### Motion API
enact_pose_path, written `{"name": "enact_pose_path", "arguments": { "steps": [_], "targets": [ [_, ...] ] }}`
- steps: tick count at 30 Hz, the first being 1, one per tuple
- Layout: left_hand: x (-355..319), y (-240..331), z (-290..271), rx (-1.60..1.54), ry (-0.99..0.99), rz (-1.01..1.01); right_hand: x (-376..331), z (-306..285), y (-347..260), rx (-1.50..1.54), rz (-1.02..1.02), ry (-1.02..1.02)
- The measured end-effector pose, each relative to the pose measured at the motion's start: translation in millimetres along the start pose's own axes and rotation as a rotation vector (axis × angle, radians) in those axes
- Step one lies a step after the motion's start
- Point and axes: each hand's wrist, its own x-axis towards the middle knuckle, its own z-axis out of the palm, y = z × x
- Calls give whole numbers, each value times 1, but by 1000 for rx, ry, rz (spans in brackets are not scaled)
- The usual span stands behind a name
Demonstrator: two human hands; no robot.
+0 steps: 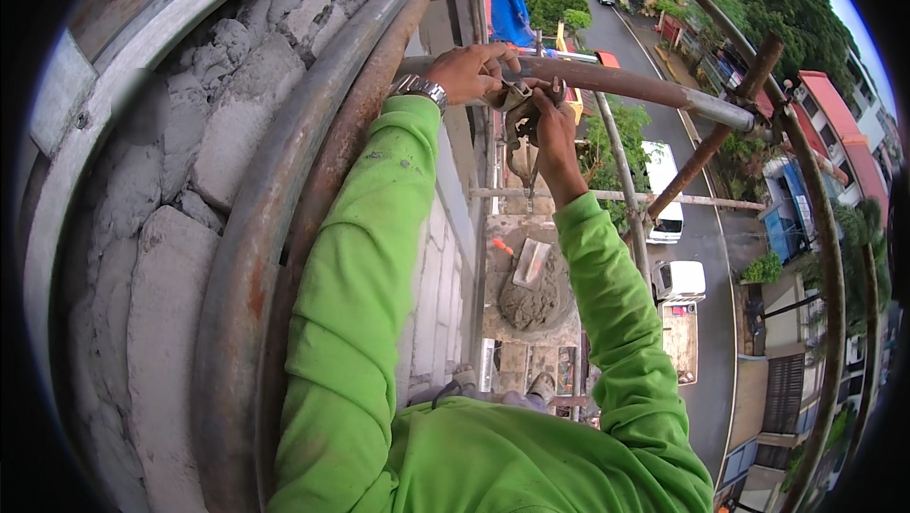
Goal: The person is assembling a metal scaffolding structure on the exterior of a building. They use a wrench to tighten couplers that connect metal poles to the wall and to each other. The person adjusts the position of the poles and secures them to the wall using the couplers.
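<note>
A rusty, mortar-stained scaffold clamp (519,124) hangs at the horizontal scaffold pipe (621,84) in front of me. On its left, my left hand (463,75), with a metal watch at the wrist, has its fingers bent over the pipe and clamp, thumb against the upper part. From the right, my right hand (557,138) is closed around the clamp's other side, its fingers curled near a ring-like metal part. Both green-sleeved arms reach forward. Whether the clamp is fastened round the pipe is hidden by my fingers.
Below lies a board with wet mortar (531,309) and an orange-handled trowel (533,265). Two long pipes (248,314) run beside a rough block wall (171,323) at left. Scaffold poles (823,229) cross at right, high above a street with a white van (664,181).
</note>
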Motion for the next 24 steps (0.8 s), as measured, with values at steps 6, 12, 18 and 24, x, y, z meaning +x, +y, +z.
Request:
{"name": "enact_pose_path", "arguments": {
  "steps": [6,12,18,24],
  "targets": [
    [-1,-21,-3,369,-102,150,-18,18,-9,-13,71,25],
    [1,-10,-19,298,-209,4,-17,14,-1,-58,86,97],
    [1,-28,-26,-299,-189,-170,-17,27,7,-44,79,106],
    [-4,-41,-29,-460,-151,-339,-10,33,24,-183,98,87]
  ]
}}
